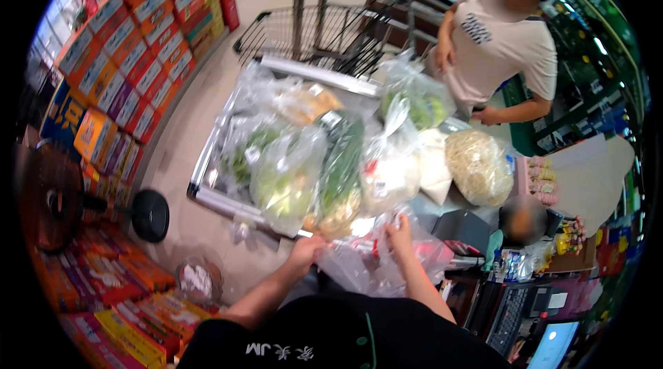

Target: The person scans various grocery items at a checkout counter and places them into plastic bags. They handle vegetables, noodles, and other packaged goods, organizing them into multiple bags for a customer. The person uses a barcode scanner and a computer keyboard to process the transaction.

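A clear plastic bag with red print [362, 265] hangs between my hands at the counter's near edge. My left hand [309, 251] pinches its left side, and my right hand [399, 234] has hold of its right side. Beyond them, on the metal-edged counter [222, 203], lie bagged goods: a bag of pale green vegetables [287, 177], long green vegetables with roots [342, 161], a knotted bag of white food [388, 177], a white bag [434, 167] and a round bag of pale strands [479, 167]. Farther back sits a bag of leafy greens [424, 104].
A person in a light T-shirt [502, 53] stands across the counter, near a wire shopping cart [331, 32]. Stacked cartons [140, 58] line the left side. A waste bin [199, 278] stands on the floor at lower left. A keyboard [505, 312] and a screen [553, 343] are at lower right.
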Demonstrator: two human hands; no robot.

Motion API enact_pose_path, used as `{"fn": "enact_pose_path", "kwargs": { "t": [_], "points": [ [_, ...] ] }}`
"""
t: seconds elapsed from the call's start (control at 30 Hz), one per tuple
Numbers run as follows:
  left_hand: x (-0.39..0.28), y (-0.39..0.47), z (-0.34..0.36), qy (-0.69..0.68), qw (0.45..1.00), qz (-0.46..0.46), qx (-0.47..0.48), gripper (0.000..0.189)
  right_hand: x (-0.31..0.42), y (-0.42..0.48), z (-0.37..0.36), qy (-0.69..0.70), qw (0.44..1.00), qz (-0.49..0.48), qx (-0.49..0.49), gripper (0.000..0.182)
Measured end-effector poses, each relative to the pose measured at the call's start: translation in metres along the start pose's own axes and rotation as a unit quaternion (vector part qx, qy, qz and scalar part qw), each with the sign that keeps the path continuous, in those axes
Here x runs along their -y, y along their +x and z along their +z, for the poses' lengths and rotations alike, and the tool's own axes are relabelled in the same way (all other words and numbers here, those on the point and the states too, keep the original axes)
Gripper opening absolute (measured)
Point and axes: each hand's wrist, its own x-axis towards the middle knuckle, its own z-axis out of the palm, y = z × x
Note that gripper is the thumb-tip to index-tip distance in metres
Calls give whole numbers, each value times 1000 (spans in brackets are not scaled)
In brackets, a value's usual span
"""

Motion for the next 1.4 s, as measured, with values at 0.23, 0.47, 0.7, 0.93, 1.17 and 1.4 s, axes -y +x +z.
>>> {"fn": "enact_pose_path", "kwargs": {
  "t": [0.23,0.47,0.7,0.93,1.17,1.4],
  "points": [
    [4,22,9,33,993,4,-110,21,-15,22,-13,110,991,-21,67,42],
    [-6,47,49,37,986,59,-151,25,-27,34,-61,108,993,-51,10,57],
    [0,54,54,88,986,85,-113,33,-4,9,-67,187,982,3,21,55],
    [-9,73,58,124,989,-26,73,19,-1,75,-13,267,964,-5,4,29],
    [-12,100,41,67,994,-6,86,20,-33,83,-8,177,982,-34,-52,37],
    [-48,109,46,30,993,-5,114,25,-7,-2,20,294,950,9,-110,31]
  ]
}}
